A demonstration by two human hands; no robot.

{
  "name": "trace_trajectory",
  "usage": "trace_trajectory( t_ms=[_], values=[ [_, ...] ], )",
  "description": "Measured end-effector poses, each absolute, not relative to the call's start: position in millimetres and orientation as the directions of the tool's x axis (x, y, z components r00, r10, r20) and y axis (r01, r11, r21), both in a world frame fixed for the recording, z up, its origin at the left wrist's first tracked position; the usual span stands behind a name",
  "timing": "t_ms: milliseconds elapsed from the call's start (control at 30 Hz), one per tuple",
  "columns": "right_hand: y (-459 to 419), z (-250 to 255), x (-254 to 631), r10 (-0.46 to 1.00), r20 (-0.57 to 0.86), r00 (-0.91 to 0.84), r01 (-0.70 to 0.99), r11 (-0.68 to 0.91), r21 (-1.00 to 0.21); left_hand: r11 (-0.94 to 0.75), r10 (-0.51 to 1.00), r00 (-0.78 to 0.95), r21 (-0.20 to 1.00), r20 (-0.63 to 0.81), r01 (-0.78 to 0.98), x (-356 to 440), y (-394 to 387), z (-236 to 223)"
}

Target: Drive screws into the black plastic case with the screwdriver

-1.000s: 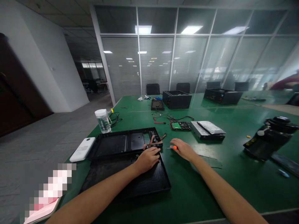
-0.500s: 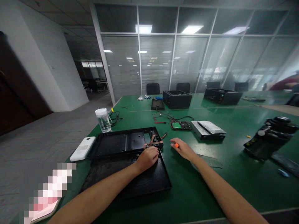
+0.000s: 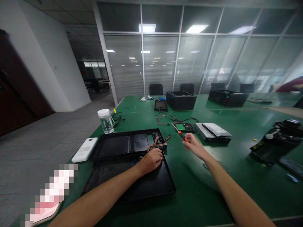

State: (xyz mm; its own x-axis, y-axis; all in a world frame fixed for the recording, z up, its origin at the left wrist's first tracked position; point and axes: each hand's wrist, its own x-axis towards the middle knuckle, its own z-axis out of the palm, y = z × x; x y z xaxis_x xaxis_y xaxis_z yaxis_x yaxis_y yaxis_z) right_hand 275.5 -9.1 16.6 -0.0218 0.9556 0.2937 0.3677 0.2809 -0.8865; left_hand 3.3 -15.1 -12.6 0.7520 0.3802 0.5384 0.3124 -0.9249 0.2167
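Note:
My right hand [image 3: 193, 146] is closed round the orange-and-black handle of a screwdriver [image 3: 180, 134]. It is held above the table, its thin metal shaft pointing up and to the left. My left hand [image 3: 151, 160] rests with curled fingers at the right end of an opened black plastic case, where its two halves meet. Whatever lies under those fingers is hidden. The rear half [image 3: 115, 146] and front half [image 3: 132, 186] of the case lie hollow side up. A multicoloured ribbon cable [image 3: 155, 144] sits just beyond my left fingertips.
A white phone-like device [image 3: 84, 150] and a clear bottle [image 3: 105, 122] stand left. Behind my right hand are a green circuit board [image 3: 181, 126] and a metal drive [image 3: 213, 132]. A dark flask [image 3: 276, 142] is far right. Black computer cases [image 3: 181, 101] stand at the back.
My right hand has lifted off the table with the screwdriver, tilting its tip upward and moving slightly right. My left hand has curled its fingers and otherwise stayed at the case.

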Motion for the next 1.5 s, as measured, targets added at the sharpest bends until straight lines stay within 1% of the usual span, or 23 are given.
trace_trajectory(
  t_ms=[67,100,200,300,400,567,633,767,1033,1233,1300,1333,1400,1500],
  values=[
    [-13,26,277,0.947,0.322,-0.019,0.311,0.312,-0.898,-0.925,0.379,0.758,0.224,0.531,0.306,3,-15,-12],
    [-15,29,277,0.938,0.346,0.018,0.312,0.324,-0.893,-0.922,0.386,0.759,0.231,0.524,0.309,4,-15,-12],
    [-21,30,274,0.875,0.461,0.150,0.403,0.371,-0.836,-0.888,0.459,0.718,0.286,0.523,0.360,4,-16,-14],
    [-27,25,264,0.817,0.564,0.125,0.511,0.434,-0.742,-0.836,0.549,0.646,0.364,0.530,0.411,3,-18,-17],
    [-32,22,253,0.796,0.595,0.114,0.552,0.447,-0.704,-0.817,0.576,0.629,0.402,0.522,0.414,3,-19,-18],
    [-36,25,247,0.709,0.648,0.278,0.547,0.437,-0.714,-0.824,0.566,0.640,0.393,0.520,0.409,3,-19,-18],
    [-38,24,245,0.721,0.649,0.242,0.570,0.436,-0.696,-0.828,0.560,0.638,0.379,0.528,0.413,3,-19,-18],
    [-40,20,240,0.755,0.651,0.076,0.644,0.461,-0.610,-0.831,0.556,0.634,0.364,0.538,0.419,3,-19,-19],
    [-39,20,241,0.751,0.658,0.052,0.694,0.446,-0.565,-0.835,0.550,0.641,0.360,0.535,0.416,3,-19,-18],
    [-42,24,240,0.757,0.653,-0.012,0.722,0.459,-0.518,-0.833,0.553,0.644,0.382,0.529,0.401,3,-20,-17],
    [-44,29,239,0.751,0.657,-0.063,0.753,0.468,-0.462,-0.829,0.558,0.643,0.394,0.525,0.398,2,-20,-17],
    [-46,34,237,0.746,0.657,-0.105,0.778,0.473,-0.413,-0.827,0.561,0.642,0.399,0.523,0.397,2,-20,-17],
    [-51,49,232,0.745,0.629,-0.223,0.836,0.478,-0.269,-0.824,0.563,0.642,0.408,0.520,0.392,2,-19,-18],
    [-60,84,217,0.791,0.483,-0.375,0.902,0.432,-0.007,-0.820,0.568,0.641,0.421,0.515,0.388,2,-19,-19]
  ],
)
